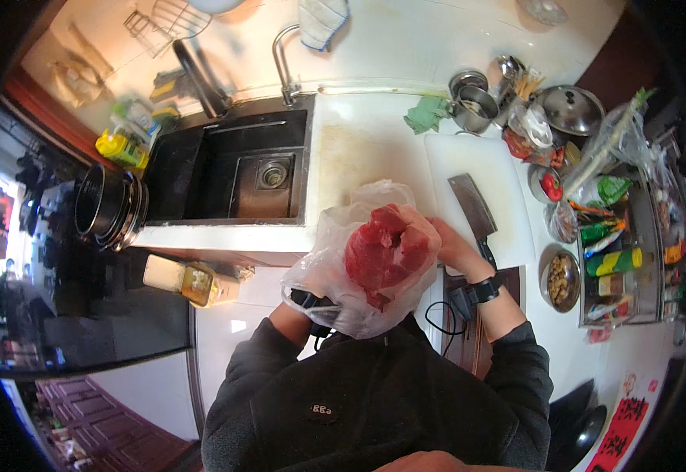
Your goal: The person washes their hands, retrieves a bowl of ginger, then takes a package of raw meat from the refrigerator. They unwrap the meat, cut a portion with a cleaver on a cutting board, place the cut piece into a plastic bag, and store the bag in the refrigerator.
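Note:
A large piece of raw red meat (387, 251) sits partly out of a thin clear plastic bag (343, 295), held up in front of my chest. My right hand (452, 245) grips the meat at its right side, its fingers partly hidden behind it. The bag covers my left hand, so only the wrist and forearm show at its lower left. To the right, a cleaver (474, 206) lies on a white cutting board (505, 177), its dark handle towards me.
A black sink (213, 177) with a faucet (284, 65) is at the left, and stacked pots (104, 206) stand beyond its left edge. A green cloth (427, 114) lies behind the board. A bowl of food pieces (561, 277) and a rack of packages (614, 262) stand at the right.

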{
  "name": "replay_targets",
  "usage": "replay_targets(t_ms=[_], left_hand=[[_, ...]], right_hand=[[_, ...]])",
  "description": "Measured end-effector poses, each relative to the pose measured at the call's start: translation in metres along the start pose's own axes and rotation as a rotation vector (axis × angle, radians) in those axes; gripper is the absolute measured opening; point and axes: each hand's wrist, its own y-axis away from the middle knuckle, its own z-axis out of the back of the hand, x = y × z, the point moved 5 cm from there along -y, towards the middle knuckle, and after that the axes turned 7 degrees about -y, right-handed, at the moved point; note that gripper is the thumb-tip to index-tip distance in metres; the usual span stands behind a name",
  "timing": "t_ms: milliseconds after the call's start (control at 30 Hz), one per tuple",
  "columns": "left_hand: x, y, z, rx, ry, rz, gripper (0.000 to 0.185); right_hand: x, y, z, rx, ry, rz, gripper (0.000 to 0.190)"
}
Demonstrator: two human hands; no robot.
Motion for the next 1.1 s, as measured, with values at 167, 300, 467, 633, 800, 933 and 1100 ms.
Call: replay_targets(t_ms=[167,300,467,633,800,933,1100], left_hand=[[-0.004,0.001,-0.009,-0.054,-0.017,-0.033,0.054],[-0.004,0.005,-0.019,-0.106,-0.041,-0.051,0.054],[0.000,0.008,-0.027,-0.155,-0.058,-0.076,0.054],[0.004,0.002,-0.030,-0.216,-0.089,-0.099,0.053],[0.006,-0.010,-0.032,-0.242,-0.111,-0.099,0.053],[0.008,-0.026,-0.036,-0.249,-0.132,-0.099,0.053],[0.009,-0.053,-0.040,-0.234,-0.160,-0.098,0.052]], right_hand=[[0.057,-0.002,0.018,0.104,-0.363,0.123,0.074],[0.090,0.000,0.018,0.182,-0.388,0.225,0.058],[0.102,0.006,0.015,0.316,-0.626,0.168,0.055],[0.092,0.001,0.027,0.353,-0.755,0.124,0.053],[0.081,0.001,0.044,0.290,-0.795,0.178,0.053],[0.075,0.003,0.053,0.236,-0.681,0.199,0.061],[0.055,0.003,0.070,0.152,-0.441,0.225,0.045]])
